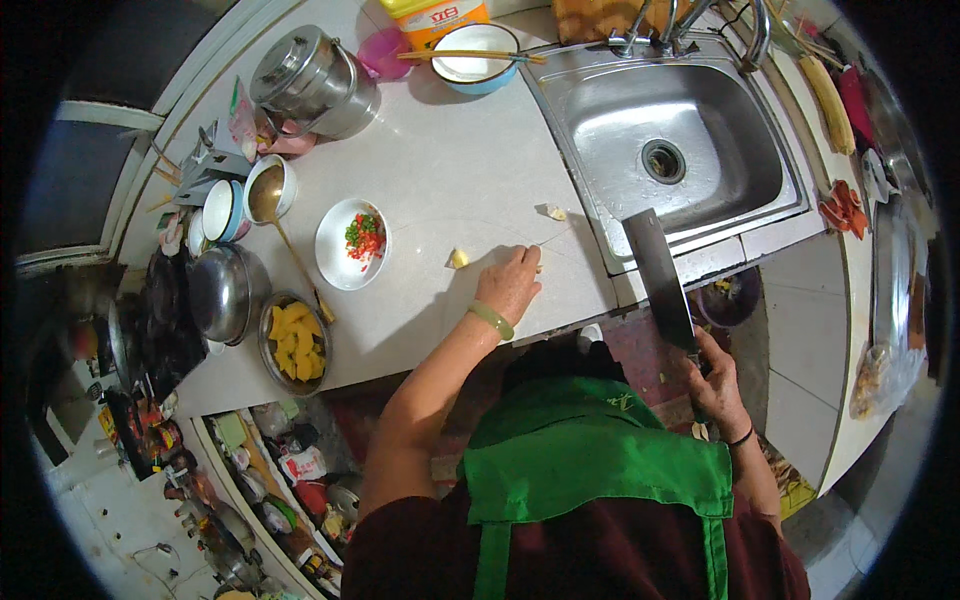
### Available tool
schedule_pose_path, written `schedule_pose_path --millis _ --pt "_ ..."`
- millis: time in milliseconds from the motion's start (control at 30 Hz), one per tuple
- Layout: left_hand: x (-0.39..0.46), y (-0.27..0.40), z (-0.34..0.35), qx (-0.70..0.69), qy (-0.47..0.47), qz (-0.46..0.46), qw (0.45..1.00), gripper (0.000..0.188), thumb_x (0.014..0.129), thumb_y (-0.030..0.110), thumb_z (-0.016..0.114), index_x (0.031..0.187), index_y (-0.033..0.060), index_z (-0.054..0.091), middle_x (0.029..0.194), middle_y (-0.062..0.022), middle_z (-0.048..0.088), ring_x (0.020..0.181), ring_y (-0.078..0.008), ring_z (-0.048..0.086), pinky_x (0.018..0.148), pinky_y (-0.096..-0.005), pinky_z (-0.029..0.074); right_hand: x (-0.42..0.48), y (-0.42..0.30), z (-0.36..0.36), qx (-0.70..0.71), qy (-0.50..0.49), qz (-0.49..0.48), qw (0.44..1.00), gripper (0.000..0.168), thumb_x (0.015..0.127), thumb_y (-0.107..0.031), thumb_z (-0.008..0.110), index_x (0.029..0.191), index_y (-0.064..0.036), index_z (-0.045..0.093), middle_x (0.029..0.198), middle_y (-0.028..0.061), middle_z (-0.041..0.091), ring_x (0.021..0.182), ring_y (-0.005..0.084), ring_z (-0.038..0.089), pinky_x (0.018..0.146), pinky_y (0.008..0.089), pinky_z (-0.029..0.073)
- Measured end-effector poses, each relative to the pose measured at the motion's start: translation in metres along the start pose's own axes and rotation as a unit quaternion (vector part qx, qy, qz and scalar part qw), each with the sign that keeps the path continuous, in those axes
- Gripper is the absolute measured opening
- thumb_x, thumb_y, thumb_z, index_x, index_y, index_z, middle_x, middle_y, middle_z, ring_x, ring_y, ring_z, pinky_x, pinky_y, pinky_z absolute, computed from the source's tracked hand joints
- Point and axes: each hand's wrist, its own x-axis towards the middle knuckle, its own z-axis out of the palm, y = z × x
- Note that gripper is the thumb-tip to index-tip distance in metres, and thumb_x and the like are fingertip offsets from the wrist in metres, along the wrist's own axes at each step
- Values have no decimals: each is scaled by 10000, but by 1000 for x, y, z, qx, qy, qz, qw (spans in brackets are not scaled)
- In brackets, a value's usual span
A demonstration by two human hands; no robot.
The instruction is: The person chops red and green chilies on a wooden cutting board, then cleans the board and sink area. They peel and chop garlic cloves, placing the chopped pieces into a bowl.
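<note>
My left hand (511, 283), with a pale green bangle at the wrist, rests on the white countertop; a small pale piece shows by its fingertips, and whether the fingers grip it is hidden. Just left of it lies a yellowish piece, perhaps garlic or ginger (459, 259), and a pale clove-like piece (556, 213) lies nearer the sink. In my right hand (714, 379) is a cleaver (660, 277), held by its handle, its broad blade over the counter edge by the sink. A white bowl (330, 251) with chopped red and green pepper stands further left.
A stainless steel sink (600, 127) is at the upper right. At the left stand a metal bowl of yellow chunks (298, 341), a ladle in a white bowl (268, 191) and a lidded metal pot (315, 82). Chopsticks (480, 55) lie across an enamel bowl (474, 79) at the back.
</note>
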Motion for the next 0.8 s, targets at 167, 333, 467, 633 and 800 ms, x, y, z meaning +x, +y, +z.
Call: schedule_pose_path --millis 167,333,467,633,800 --pt "55 11 1 -56 74 -51 994 338 784 108 545 1096 13 455 1046 -183 538 879 -378 561 710 -461 470 -22 11 -14 8 19 28 999 456 790 -37 535 1227 56 444 1135 162 574 1075 189 522 927 307 382" --pt "123 52 16 -388 -19 -2 921 386 799 84 592 1155 -4 470 1097 -154 543 888 -282 590 729 -354 486 -35 27 -14 -10 43 35 998 466 780 -38 547 1229 38 451 1152 156 561 1055 206 534 916 311 391" --pt "89 86 -27 -778 -55 119 614 374 830 113 600 1177 33 486 1093 -89 552 861 -159 585 725 -269 479 -35 26 -11 -139 43 -29 989 519 736 -9 566 1244 -26 460 996 139 581 892 281 572 759 321 461" --pt "0 -7 -24 -148 131 32 980 317 743 70 631 1054 65 569 1038 -108 554 898 -241 575 740 -307 475 1 25 7 -349 85 -226 906 573 677 62 544 1226 -93 492 776 95 499 684 264 523 574 348 459" --pt "-53 -19 14 -100 111 69 986 201 735 84 623 933 74 593 954 -78 545 835 -274 564 688 -364 480 19 50 29 -430 63 -243 867 584 696 16 561 1242 -182 504 769 83 463 685 253 501 554 357 447"
